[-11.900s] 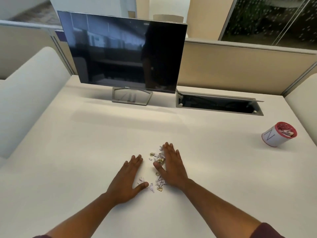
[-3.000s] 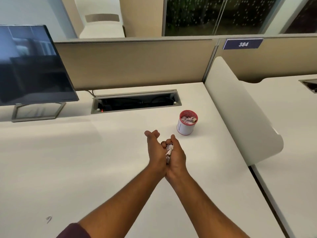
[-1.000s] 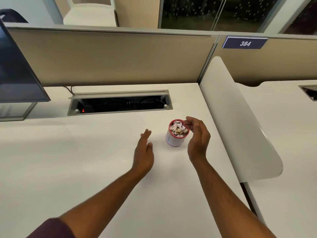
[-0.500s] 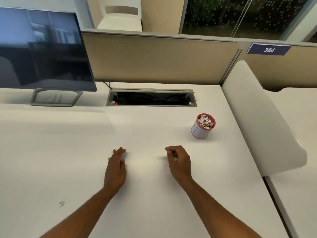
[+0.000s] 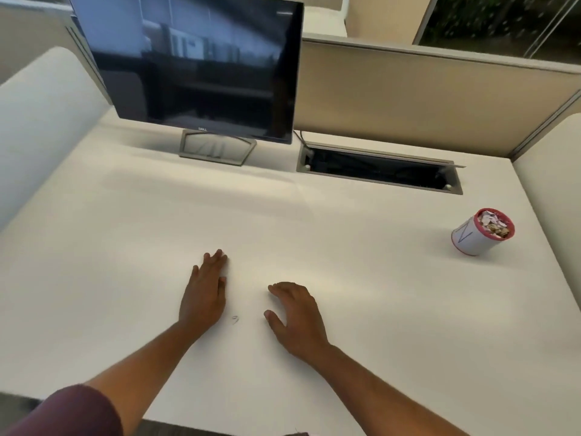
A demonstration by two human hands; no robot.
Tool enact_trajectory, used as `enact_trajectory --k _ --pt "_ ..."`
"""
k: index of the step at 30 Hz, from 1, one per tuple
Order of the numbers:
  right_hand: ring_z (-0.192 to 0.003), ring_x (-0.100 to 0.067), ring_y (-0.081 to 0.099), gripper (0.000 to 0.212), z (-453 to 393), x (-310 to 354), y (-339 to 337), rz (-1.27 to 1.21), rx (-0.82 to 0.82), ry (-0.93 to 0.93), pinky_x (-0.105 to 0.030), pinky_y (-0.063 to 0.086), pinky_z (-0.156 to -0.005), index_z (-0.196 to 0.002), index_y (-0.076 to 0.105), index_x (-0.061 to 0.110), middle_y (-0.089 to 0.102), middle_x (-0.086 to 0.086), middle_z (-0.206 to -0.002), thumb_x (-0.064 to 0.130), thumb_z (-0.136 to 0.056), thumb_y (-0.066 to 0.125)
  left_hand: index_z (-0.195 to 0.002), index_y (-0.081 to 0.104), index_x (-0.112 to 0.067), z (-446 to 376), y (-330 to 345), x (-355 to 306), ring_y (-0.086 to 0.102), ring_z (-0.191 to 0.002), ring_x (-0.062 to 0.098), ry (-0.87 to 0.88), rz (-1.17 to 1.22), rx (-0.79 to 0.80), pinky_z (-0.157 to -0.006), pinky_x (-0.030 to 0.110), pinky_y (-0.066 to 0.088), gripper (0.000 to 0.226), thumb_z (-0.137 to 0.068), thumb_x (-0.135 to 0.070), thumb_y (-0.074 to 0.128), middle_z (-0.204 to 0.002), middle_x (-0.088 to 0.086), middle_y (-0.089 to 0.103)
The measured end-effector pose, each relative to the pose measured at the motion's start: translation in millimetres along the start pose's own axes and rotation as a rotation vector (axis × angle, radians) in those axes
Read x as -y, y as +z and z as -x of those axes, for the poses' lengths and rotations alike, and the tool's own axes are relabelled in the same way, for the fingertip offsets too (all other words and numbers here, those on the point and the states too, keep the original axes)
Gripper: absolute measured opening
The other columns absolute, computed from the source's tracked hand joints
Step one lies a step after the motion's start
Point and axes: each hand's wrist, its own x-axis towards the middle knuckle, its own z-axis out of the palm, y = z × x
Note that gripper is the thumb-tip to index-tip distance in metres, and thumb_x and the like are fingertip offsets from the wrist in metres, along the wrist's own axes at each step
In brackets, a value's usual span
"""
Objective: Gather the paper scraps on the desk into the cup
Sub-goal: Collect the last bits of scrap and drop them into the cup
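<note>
A white cup point(image 5: 474, 239) with a red rim stands at the right of the desk point(image 5: 110, 247), filled to the top with paper scraps point(image 5: 494, 224). One small scrap point(image 5: 235, 320) lies on the desk between my hands. My left hand point(image 5: 206, 294) rests flat, fingers stretched forward, just left of that scrap. My right hand point(image 5: 297, 316) sits palm down with the fingers curled and apart, just right of it. Neither hand holds anything. Both are far left of the cup.
A dark monitor point(image 5: 201, 67) on a grey stand point(image 5: 217, 149) is at the back. An open cable tray point(image 5: 377, 169) is sunk into the desk behind the cup. Beige partitions point(image 5: 408, 96) and white side dividers point(image 5: 41, 121) enclose the desk.
My view has swung left, so the cup now sits far right. Both hands have moved left and back toward me, and the small scrap now lies between them.
</note>
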Motion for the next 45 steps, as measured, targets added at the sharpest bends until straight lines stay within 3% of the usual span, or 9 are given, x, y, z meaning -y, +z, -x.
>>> enact_trajectory --k 3,6,11,17,20,24,32,39,45 --pt "-0.123 -0.009 0.047 0.054 -7.3 32.5 27.0 0.054 0.108 -0.061 -0.027 0.044 -0.1 -0.143 0.053 0.03 0.049 0.013 -0.132 0.055 -0.095 0.051 -0.159 0.017 -0.018 -0.5 -9.9 29.7 0.003 -0.155 0.019 0.087 -0.149 0.082 -0.125 0.039 0.009 0.061 -0.103 -0.04 0.025 -0.167 -0.008 0.007" --pt "-0.114 -0.006 0.05 0.048 -12.2 49.2 44.4 0.029 0.138 -0.051 -0.025 0.046 -0.091 -0.134 0.061 0.029 0.051 0.013 -0.122 0.055 -0.093 0.057 -0.16 0.012 -0.022 -1.2 -13.0 39.9 -0.001 -0.155 0.016 0.151 -0.233 0.097 -0.126 0.038 0.008 0.065 -0.101 -0.049 0.015 -0.167 -0.011 0.002" --pt "-0.096 -0.009 0.06 0.024 -18.7 59.4 53.6 0.026 0.111 -0.024 -0.026 0.05 -0.081 -0.113 0.073 0.022 0.058 0.01 -0.11 0.034 -0.093 0.069 -0.16 0.006 -0.026 -5.5 -14.8 43.7 -0.007 -0.155 0.013 0.189 -0.27 0.095 -0.126 0.037 0.006 0.063 -0.102 -0.046 0.019 -0.167 -0.013 -0.003" --pt "-0.082 -0.005 0.06 0.007 -23.6 52.4 44.6 0.003 0.076 0.105 -0.022 0.048 -0.073 -0.086 0.069 0.025 0.059 0.012 -0.095 0.031 -0.089 0.072 -0.16 0.008 -0.02 -21.1 -15.7 39.3 -0.007 -0.154 0.011 0.212 -0.225 0.128 -0.126 0.036 0.006 0.067 -0.1 -0.047 0.016 -0.168 -0.01 -0.002" --pt "-0.078 0.0 0.063 0.023 -27.2 42.4 32.0 -0.179 -0.018 0.239 -0.01 0.043 -0.068 -0.074 0.061 0.036 0.065 0.017 -0.083 0.021 -0.088 0.072 -0.16 0.01 -0.018 -29.0 -11.5 28.3 -0.005 -0.154 0.01 0.202 -0.187 0.126 -0.126 0.035 0.006 0.064 -0.101 -0.042 0.02 -0.167 -0.008 -0.001" --pt "-0.065 -0.003 0.069 0.023 -25.9 15.8 -2.9 -0.449 -0.159 0.415 -0.014 0.048 -0.061 -0.075 0.071 0.028 0.076 0.011 -0.077 0.009 -0.086 0.074 -0.16 0.012 -0.018 -38.8 0.6 6.1 -0.005 -0.154 0.009 0.22 -0.151 0.123 -0.126 0.033 0.004 0.061 -0.105 -0.035 0.032 -0.168 -0.008 0.002" --pt "-0.061 -0.017 0.072 0.016 -11.0 -63.3 -122.4 -0.623 -0.6 0.595 -0.028 0.061 -0.062 -0.08 0.072 0.013 0.075 -0.007 -0.069 0.006 -0.077 0.086 -0.159 0.014 -0.017 -63.4 46.5 -89.4 -0.006 -0.154 0.01 0.371 -0.149 0.14 -0.125 0.031 -0.001 0.064 -0.103 -0.045 0.028 -0.168 -0.006 0.003" --pt "-0.073 -0.016 0.076 0.016 4.8 -150.2 -232.9 -0.527 -0.868 0.673 -0.03 0.062 -0.078 -0.087 0.08 0.018 0.079 0.005 -0.075 0.003 -0.082 0.079 -0.159 0.017 -0.017 -84.7 100.8 -221.4 -0.005 -0.155 0.012 0.496 -0.046 0.151 -0.125 0.03 -0.002 0.063 -0.104 -0.04 0.038 -0.168 -0.006 0.006" --pt "-0.095 -0.019 0.073 0.018 1.0 -209.9 -311.1 -0.245 -0.943 0.601 -0.013 0.049 -0.081 -0.102 0.081 0.012 0.079 -0.005 -0.102 0.006 -0.086 0.075 -0.159 0.014 -0.017 -98.4 149.5 -336.9 -0.004 -0.155 0.015 0.537 0.062 0.199 -0.125 0.032 0.001 0.067 -0.103 -0.041 0.043 -0.168 -0.003 0.006"
